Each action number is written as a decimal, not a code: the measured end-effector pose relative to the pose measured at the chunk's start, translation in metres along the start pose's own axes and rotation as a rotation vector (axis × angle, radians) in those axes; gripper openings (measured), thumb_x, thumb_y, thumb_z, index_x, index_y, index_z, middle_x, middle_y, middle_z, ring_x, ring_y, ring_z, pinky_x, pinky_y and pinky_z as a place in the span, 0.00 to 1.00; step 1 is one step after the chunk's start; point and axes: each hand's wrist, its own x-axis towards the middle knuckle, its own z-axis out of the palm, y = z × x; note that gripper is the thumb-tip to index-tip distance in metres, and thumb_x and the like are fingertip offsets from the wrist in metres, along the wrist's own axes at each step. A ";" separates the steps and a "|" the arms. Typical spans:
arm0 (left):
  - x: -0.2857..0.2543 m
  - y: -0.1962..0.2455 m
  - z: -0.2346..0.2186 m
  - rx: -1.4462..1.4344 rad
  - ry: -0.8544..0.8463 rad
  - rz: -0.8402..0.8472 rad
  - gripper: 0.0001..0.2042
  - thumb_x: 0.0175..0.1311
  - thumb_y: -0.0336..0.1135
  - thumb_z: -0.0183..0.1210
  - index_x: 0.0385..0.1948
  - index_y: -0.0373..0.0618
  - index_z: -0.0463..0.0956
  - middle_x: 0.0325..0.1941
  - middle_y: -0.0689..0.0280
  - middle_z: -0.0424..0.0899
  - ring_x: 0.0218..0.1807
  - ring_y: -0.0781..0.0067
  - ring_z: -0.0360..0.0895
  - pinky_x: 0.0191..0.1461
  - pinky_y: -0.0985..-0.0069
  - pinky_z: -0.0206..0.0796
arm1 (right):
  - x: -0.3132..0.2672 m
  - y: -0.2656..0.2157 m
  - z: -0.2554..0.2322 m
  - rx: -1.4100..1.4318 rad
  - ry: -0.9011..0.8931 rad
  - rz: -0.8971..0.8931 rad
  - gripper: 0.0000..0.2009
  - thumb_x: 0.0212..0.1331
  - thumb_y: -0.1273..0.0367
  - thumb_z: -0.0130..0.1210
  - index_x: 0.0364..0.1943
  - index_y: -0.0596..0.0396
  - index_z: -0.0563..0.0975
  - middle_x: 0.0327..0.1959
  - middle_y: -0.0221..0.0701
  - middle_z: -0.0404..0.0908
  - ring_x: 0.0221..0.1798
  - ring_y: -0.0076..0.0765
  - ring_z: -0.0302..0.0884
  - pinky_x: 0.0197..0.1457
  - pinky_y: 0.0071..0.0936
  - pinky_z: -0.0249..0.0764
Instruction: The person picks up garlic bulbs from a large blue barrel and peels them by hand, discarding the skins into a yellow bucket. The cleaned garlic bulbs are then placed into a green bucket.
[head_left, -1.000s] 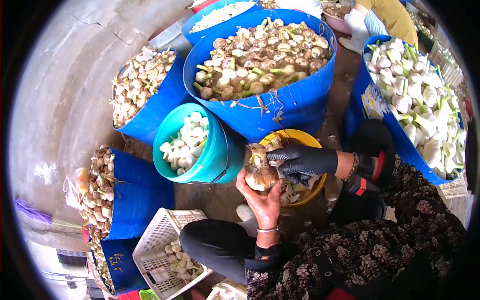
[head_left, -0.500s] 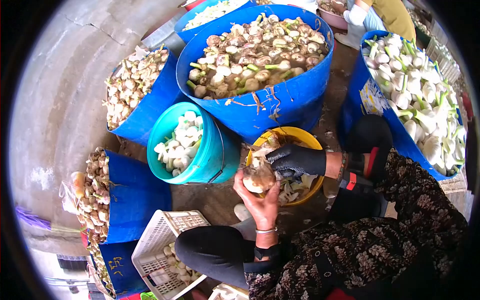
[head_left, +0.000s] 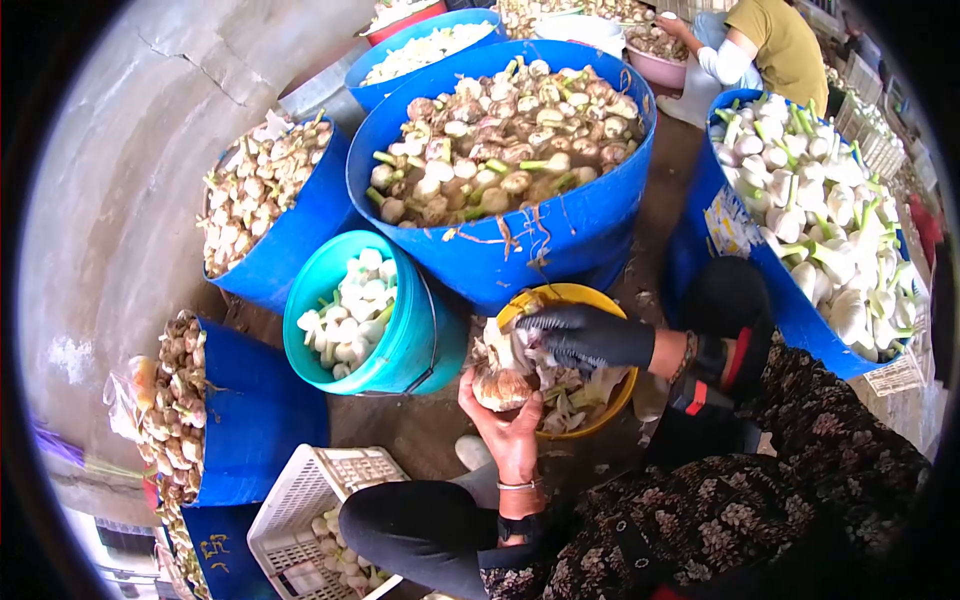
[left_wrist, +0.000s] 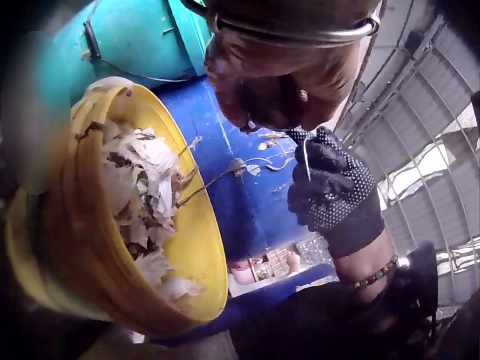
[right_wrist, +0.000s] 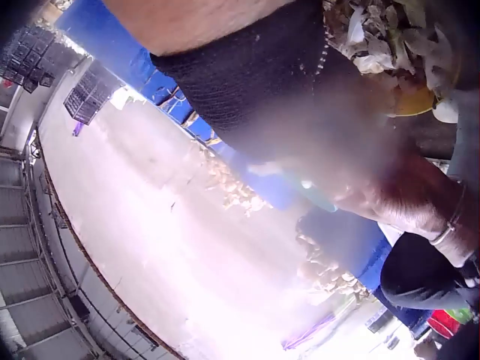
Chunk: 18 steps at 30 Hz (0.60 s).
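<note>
In the head view my bare left hand (head_left: 505, 425) grips a brownish garlic bulb (head_left: 500, 388) from below, its stem end up. My right hand (head_left: 585, 338), in a black glove with pale dots, is at the bulb's upper side and pinches whitish garlic skin (head_left: 524, 342). Loose peel lies in the yellow bucket (head_left: 628, 392) beneath the hands. The left wrist view shows the curled gloved fingers (left_wrist: 322, 176) with a thin pale strip across them; there the left hand (left_wrist: 289, 71) hides the bulb. Blur covers the fingertips in the right wrist view.
A teal bucket (head_left: 425, 335) of peeled white garlic stands left of the hands. Behind is a big blue tub (head_left: 500, 260) of garlic in water. Another blue tub (head_left: 700, 235) of white bulbs is at right, a white crate (head_left: 290, 500) at lower left. Another person (head_left: 775, 50) sits far back.
The right hand has drawn whitish skin away from the bulb's upper side. The left hand still holds the bulb, now showing more of its brown-striped side. The head view has tilted up slightly.
</note>
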 end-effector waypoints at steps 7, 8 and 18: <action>0.006 -0.001 0.010 0.661 0.021 0.381 0.42 0.38 0.24 0.68 0.60 0.42 0.54 0.55 0.53 0.62 0.59 0.55 0.60 0.65 0.60 0.51 | -0.004 -0.013 0.009 0.127 -0.208 0.205 0.10 0.64 0.72 0.46 0.48 0.56 0.68 0.21 0.22 0.68 0.21 0.17 0.65 0.21 0.19 0.65; 0.007 -0.001 0.009 0.751 0.003 0.436 0.43 0.36 0.24 0.69 0.59 0.42 0.54 0.55 0.50 0.61 0.59 0.48 0.59 0.65 0.57 0.50 | -0.004 -0.016 0.008 0.163 -0.210 0.290 0.02 0.62 0.74 0.45 0.37 0.56 0.69 0.21 0.22 0.67 0.20 0.17 0.65 0.21 0.20 0.65; 0.005 0.009 -0.001 -0.531 -0.063 -0.235 0.38 0.47 0.26 0.65 0.62 0.42 0.53 0.58 0.56 0.64 0.55 0.59 0.68 0.50 0.63 0.71 | 0.002 -0.005 0.006 -0.039 -0.130 0.039 0.17 0.64 0.71 0.48 0.57 0.54 0.70 0.28 0.21 0.75 0.23 0.13 0.66 0.23 0.14 0.64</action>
